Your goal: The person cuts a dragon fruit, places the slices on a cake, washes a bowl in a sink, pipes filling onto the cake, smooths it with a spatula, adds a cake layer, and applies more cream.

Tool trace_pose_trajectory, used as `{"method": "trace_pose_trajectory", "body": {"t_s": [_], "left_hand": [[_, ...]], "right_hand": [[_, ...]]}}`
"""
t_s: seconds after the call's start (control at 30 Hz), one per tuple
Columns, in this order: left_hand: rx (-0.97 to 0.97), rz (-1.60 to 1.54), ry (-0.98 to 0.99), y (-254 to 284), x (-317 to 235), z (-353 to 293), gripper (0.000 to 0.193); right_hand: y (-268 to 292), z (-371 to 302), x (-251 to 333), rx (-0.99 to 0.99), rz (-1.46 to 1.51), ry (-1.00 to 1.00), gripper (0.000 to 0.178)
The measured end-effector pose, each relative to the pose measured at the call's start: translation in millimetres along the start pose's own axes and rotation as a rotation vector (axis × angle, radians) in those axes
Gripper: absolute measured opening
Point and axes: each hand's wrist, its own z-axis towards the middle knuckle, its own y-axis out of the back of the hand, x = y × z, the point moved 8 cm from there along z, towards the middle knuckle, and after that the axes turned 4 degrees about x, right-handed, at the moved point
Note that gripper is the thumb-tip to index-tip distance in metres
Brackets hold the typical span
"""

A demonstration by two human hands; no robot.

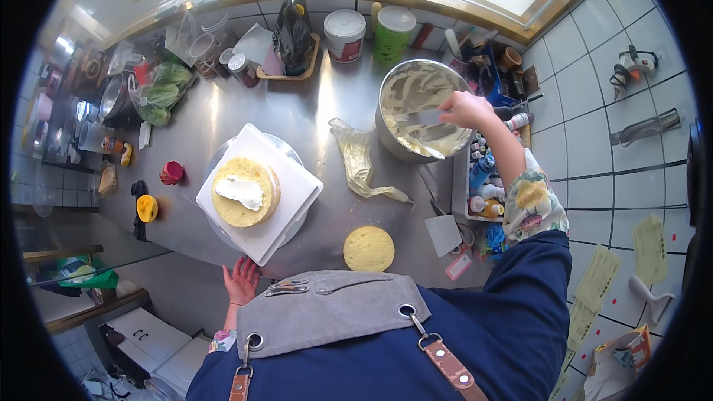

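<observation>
My right hand reaches over a large metal bowl and grips a flat spatula. Pale cream coats the bowl's inside. Palm up, my left hand has its fingers spread by the table's front edge, just below a round turntable. A white square board lies on the turntable. On it sits a round yellow sponge cake with a patch of white cream on top. A second sponge layer rests on the metal table near my apron.
A filled piping bag lies between board and bowl. Right of the bowl stands a bin of small bottles, with a white scraper nearby. Tubs line the back; bagged greens and a yellow round item are left.
</observation>
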Motion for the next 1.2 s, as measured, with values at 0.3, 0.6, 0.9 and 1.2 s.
{"method": "trace_pose_trajectory", "body": {"t_s": [0.3, 0.6, 0.9, 1.2], "left_hand": [[0.095, -0.002, -0.012, -14.7, -9.9, 10.9, 0.077], [0.335, -0.034, -0.071, -33.4, -29.7, 36.0, 0.073], [0.434, 0.087, -0.106, -83.0, -65.8, 15.6, 0.046], [0.535, 0.326, -0.072, -66.1, -67.7, 28.0, 0.045]], "right_hand": [[-4.2, -38.9, -30.9, 0.141, 0.553, 0.007, 0.032], [-9.6, -156.6, 74.2, -0.177, 0.727, 0.393, 0.047], [-135.5, -176.1, 320.6, -0.634, 0.208, 0.421, 0.034], [-84.9, -263.6, 293.1, -0.676, 0.013, 0.207, 0.031]]}}
